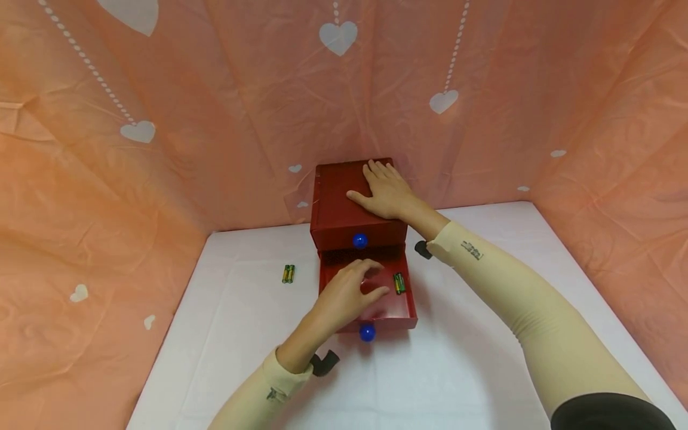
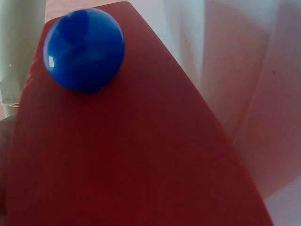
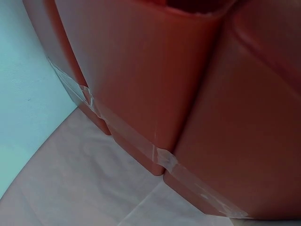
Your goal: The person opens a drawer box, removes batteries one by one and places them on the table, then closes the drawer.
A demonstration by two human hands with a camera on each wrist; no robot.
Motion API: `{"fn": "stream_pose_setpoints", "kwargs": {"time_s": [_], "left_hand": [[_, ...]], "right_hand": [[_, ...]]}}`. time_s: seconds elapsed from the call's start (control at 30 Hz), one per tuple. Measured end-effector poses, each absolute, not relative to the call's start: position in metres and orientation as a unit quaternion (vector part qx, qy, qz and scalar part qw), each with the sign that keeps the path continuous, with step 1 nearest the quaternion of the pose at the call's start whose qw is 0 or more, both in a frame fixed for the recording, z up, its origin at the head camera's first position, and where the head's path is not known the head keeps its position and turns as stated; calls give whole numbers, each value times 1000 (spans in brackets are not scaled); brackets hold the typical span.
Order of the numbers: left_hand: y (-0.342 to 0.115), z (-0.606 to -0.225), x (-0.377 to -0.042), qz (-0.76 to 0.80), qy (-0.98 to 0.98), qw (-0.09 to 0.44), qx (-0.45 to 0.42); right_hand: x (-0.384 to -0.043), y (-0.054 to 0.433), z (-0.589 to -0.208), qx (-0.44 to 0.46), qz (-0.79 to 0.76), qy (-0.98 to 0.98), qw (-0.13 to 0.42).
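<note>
A small red drawer chest (image 1: 344,191) stands against the back cloth, its upper front closed and bearing a blue knob (image 1: 360,240). The lower drawer (image 1: 409,304) is pulled out, with another blue knob (image 1: 367,332) on its front. Two green-and-gold batteries (image 1: 399,283) lie side by side in the drawer, by its right wall. My left hand (image 1: 346,295) hovers over the drawer's left half, thumb and fingers apart, nothing between them. My right hand (image 1: 388,194) rests on the chest's top near its right edge, fingers spread.
Two more batteries (image 1: 288,274) lie together on the white tabletop (image 1: 242,310), left of the chest. Clear tape (image 3: 131,134) runs along the chest's red panels in the right wrist view. Pink cloth (image 1: 258,119) with hearts encloses the back and sides.
</note>
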State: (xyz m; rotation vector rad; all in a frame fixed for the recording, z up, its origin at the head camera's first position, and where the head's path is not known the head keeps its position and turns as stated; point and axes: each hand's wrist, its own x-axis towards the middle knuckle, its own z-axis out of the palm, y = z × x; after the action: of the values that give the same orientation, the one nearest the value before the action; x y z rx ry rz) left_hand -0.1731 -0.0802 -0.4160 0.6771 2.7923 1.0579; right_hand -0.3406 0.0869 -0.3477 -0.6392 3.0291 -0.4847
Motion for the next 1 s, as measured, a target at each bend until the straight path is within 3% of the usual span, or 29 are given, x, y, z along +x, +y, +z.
{"fn": "stream_pose_setpoints", "kwargs": {"time_s": [0.77, 1.0], "left_hand": [[-51, -432, -189, 262, 940, 55, 212], [-47, -436, -192, 250, 941, 38, 225]], "right_hand": [[-341, 88, -348, -204, -154, 967, 8], [-339, 88, -347, -204, -156, 967, 8]]}}
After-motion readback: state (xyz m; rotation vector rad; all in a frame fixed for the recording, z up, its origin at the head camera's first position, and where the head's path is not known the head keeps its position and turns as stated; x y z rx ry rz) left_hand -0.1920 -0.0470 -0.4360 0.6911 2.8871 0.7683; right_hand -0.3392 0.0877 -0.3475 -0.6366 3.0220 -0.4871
